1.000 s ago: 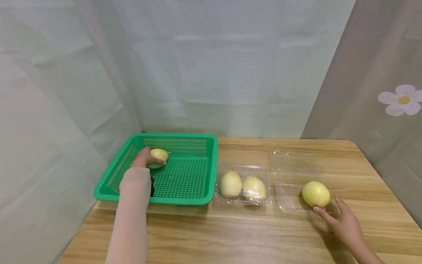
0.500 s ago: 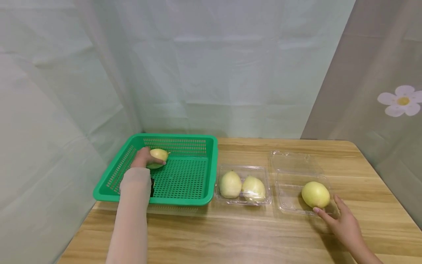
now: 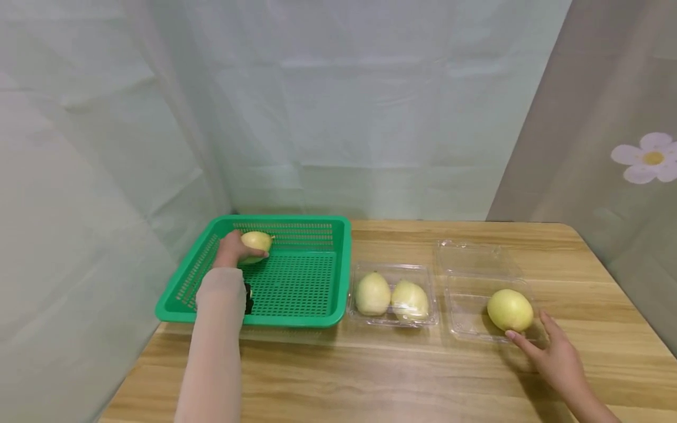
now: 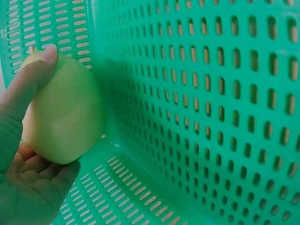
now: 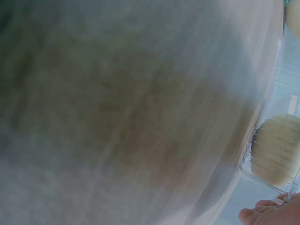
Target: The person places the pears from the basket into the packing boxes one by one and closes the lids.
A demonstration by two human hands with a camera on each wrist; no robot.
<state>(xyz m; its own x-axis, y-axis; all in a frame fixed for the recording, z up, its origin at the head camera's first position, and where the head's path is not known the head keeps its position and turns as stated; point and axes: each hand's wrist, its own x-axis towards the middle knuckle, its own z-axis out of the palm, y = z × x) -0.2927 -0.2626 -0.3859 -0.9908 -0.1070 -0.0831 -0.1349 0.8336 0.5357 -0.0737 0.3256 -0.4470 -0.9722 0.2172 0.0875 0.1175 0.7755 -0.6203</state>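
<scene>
In the head view my left hand (image 3: 233, 248) grips a yellow-green pear (image 3: 257, 242) at the back left inside the green plastic basket (image 3: 345, 264). In the left wrist view the thumb lies on the pear (image 4: 68, 112) near its stem, and the other fingers are under it. On the right, my right hand (image 3: 560, 358) rests with thumb and forefinger spread at the near right corner of an open clear clamshell box (image 3: 465, 323). One pear (image 3: 510, 310) sits in that box, close to the thumb. The right wrist view shows fingertips (image 5: 248, 215) by the box edge.
Between basket and open box stands another clear plastic box (image 3: 391, 268) with two pears (image 3: 372, 294). The open box's lid (image 3: 471, 255) lies back on the wooden table (image 3: 370, 376). A dark object (image 3: 248, 298) shows beside the left sleeve. Pale curtains (image 3: 370, 117) stand behind.
My left hand and its pear have risen slightly within the basket. The right hand keeps its place at the open box. The head view has shifted a little.
</scene>
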